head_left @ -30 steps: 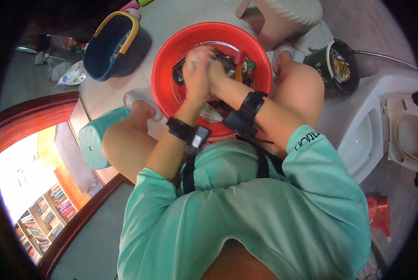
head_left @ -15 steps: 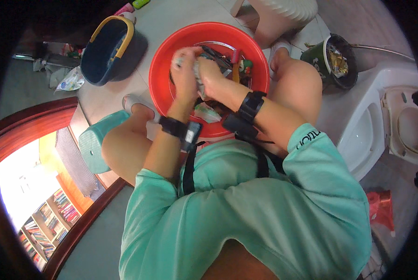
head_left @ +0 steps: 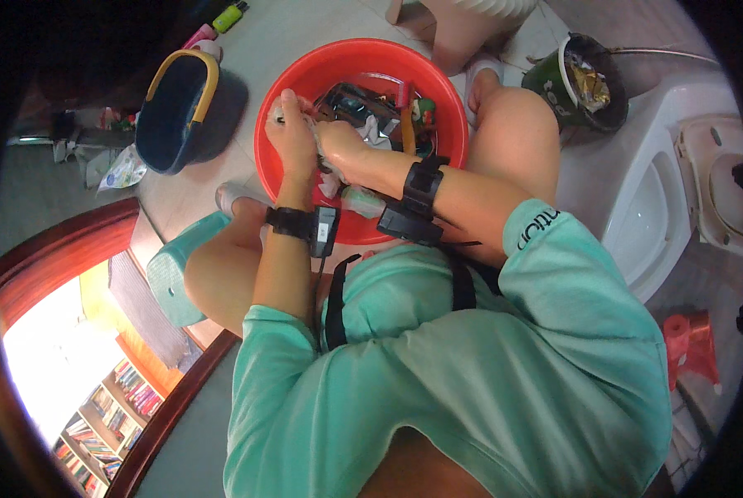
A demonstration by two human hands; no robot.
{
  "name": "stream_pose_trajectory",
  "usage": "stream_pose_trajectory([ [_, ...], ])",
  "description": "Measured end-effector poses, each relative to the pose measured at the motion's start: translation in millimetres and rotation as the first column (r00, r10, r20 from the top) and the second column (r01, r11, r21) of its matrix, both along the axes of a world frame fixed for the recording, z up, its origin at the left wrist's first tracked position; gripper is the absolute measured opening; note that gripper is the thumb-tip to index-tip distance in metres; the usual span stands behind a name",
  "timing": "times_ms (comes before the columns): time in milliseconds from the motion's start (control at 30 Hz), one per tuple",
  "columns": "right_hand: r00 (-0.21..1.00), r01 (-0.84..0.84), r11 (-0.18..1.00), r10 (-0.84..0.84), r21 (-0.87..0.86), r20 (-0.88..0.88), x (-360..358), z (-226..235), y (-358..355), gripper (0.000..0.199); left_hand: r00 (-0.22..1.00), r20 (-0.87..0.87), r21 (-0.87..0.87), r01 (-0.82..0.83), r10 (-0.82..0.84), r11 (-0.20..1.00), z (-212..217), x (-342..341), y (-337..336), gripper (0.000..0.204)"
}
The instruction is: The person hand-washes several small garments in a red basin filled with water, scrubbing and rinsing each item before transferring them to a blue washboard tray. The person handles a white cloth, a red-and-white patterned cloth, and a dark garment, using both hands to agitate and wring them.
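A wide red basin (head_left: 268, 178) sits on the floor between my legs. Over its left side my left hand (head_left: 295, 143) is closed round a crumpled, whitish cloth-like piece (head_left: 277, 113). Pressed close beside it, my right hand (head_left: 338, 148) is closed on the same piece, its fingers partly hidden. In the basin are a dark, shiny object (head_left: 356, 103), a crumpled white piece (head_left: 377, 133), a red cylinder (head_left: 403, 94), a yellow-orange strip (head_left: 408, 131), a small green-and-red object (head_left: 423, 111) and a pale green-and-white piece (head_left: 363, 202).
A dark blue bucket (head_left: 165, 129) with a yellow handle stands left of the basin. A teal stool (head_left: 170, 282) is by my left leg. Beyond my right knee are a dark green bin (head_left: 545, 81) and a white toilet (head_left: 649, 212). A beige stool (head_left: 454, 37) stands at the far side.
Both hands have shifted left toward the basin's rim with the whitish piece. More of the basin's contents now shows, including the crumpled white piece. The whole view has shifted slightly.
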State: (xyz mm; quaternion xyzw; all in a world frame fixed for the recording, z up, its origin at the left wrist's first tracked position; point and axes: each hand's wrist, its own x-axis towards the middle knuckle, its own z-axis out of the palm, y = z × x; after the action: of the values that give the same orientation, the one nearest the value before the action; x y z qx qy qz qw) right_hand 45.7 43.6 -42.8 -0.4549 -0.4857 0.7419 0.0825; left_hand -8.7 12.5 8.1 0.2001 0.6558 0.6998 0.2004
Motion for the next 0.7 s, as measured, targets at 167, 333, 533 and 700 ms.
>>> stream_pose_trajectory([
  [167,0.761,-0.218,0.875,-0.124,-0.432,-0.637,16.6,7.4,28.2,0.025,0.992,0.022,-0.013,0.127,-0.127,0.992,26.5,55.2,2.2,0.034],
  [333,0.981,-0.036,0.959,-0.019,-0.279,-0.192,-2.8,19.1,13.8,0.030,0.999,0.047,0.099,0.003,-0.008,0.995,29.1,-7.6,6.2,0.038],
  [533,0.806,-0.400,0.736,-0.001,-0.546,-0.592,0.2,-7.1,42.7,0.027,0.735,-0.674,0.012,-0.084,0.070,0.996,13.6,19.3,7.1,0.026],
  [700,0.931,0.009,0.751,-0.248,-0.661,-0.269,-14.3,2.8,24.9,0.031,0.876,-0.482,-0.250,-0.140,0.002,0.958,39.0,13.9,13.1,0.031],
])
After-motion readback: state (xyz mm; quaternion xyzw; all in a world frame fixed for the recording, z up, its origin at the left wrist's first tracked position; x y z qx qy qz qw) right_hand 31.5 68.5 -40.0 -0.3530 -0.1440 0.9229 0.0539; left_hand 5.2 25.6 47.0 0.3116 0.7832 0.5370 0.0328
